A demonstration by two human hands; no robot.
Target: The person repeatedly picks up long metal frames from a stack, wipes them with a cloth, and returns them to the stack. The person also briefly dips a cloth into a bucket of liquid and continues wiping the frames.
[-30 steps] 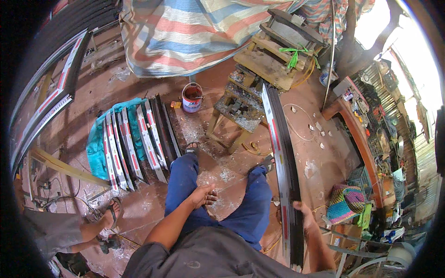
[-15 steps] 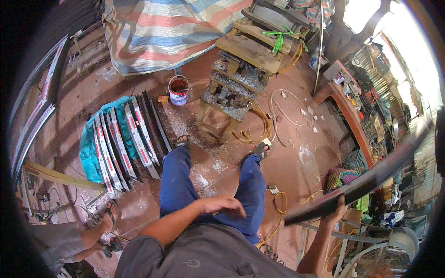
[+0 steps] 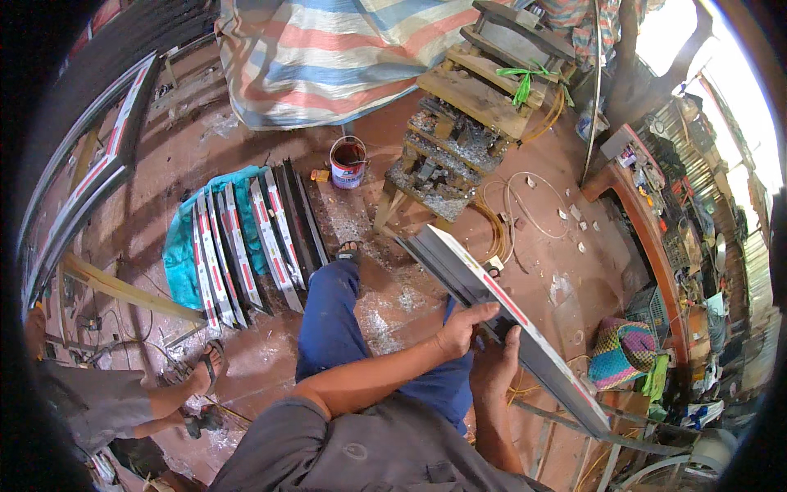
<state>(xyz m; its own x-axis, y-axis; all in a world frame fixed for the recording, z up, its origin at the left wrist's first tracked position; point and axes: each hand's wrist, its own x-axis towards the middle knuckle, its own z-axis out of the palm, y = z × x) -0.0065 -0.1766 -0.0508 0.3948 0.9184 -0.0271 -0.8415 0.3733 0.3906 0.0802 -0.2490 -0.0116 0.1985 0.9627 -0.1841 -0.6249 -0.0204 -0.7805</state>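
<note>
A length of dark aluminium profile (image 3: pixel 537 361), with white-and-red film along one edge, lies slanted across in front of my right thigh. My left hand (image 3: pixel 469 330) is closed around its middle from the left. Just below, my right hand (image 3: pixel 495 362) grips the same profile, its thumb up against the side and the other fingers partly hidden. The far end of the profile reaches toward the wooden stepped stand (image 3: pixel 443 193). To the left, several similar filmed profiles (image 3: pixel 239 246) lie side by side on a teal cloth (image 3: pixel 178 266) on the floor.
A paint bucket (image 3: pixel 348 164) stands beyond my feet, before a striped tarp (image 3: pixel 328 66). Coiled hose (image 3: pixel 525 205) and scraps lie right of the stand. An orange-edged bench (image 3: pixel 648 238) and a woven bag (image 3: pixel 620 354) are farther right. Another person's foot (image 3: pixel 211 366) is at left.
The profile has swung from my far right to the front of my body, held in my right hand. My left hand has moved right and taken hold of it too.
</note>
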